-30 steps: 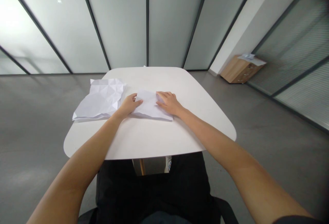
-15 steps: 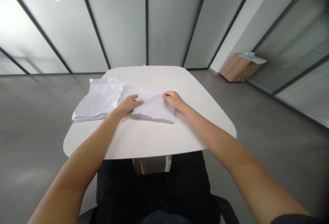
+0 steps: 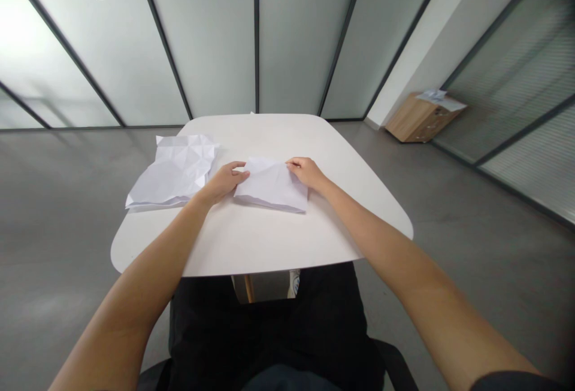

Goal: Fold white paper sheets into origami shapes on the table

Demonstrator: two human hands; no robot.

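Note:
A folded white sheet of paper (image 3: 273,188) lies on the white table between my two hands, its lower layers showing along the near edge. My left hand (image 3: 226,180) holds the sheet's left side, thumb on top and index finger a little apart from it; the other fingers are mostly hidden. At the far right corner my right hand (image 3: 307,172) pinches the paper's edge between thumb and fingers. Left of my left hand lies a stack of creased white paper (image 3: 173,175), which neither hand holds.
The white table (image 3: 269,247) has rounded corners, and its near edge is just in front of my lap. A wooden cabinet (image 3: 415,120) with papers on top stands on the floor at the back right. Frosted glass panels (image 3: 300,38) rise behind the table.
The folded sheet has shifted slightly right, and its top layer lies flatter along the far edge. Both hands have moved a little with it. The creased stack stays put.

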